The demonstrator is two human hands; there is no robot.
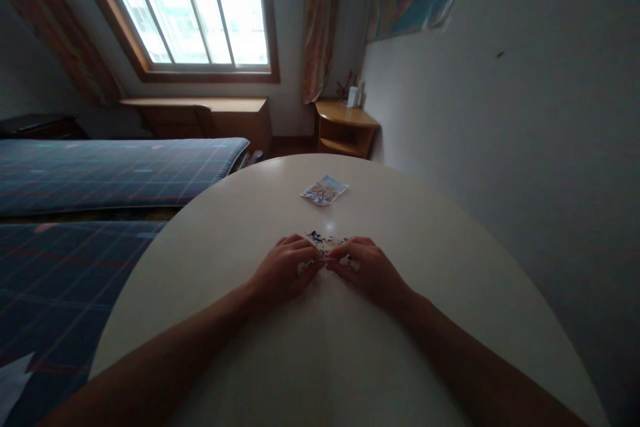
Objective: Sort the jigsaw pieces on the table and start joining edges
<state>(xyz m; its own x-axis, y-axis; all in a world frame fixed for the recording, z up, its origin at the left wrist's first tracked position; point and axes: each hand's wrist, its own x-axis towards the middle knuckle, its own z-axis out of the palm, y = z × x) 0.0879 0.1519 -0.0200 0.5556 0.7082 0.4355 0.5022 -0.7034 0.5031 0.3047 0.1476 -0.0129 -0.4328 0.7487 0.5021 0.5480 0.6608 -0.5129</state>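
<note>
Several small jigsaw puzzle pieces [325,239] lie in a loose heap on the round white table [320,360]. Just on the near side of the heap, my left hand [287,265] and my right hand [370,270] meet, thumbs and fingers closed in a pinch. A tiny pale puzzle piece [325,259] shows between the fingertips of both hands; its outline is partly hidden. More pieces peek out around and beneath the fingers. Beyond the heap lies a colourful printed picture sheet [325,190], flat on the table and slightly turned.
On the left stands a bed with a blue plaid mattress [115,173], close to the table's edge. A white wall [500,133] runs along the right. Farther back are a wooden desk [210,105] under the window and a corner shelf [347,113] with small items on it.
</note>
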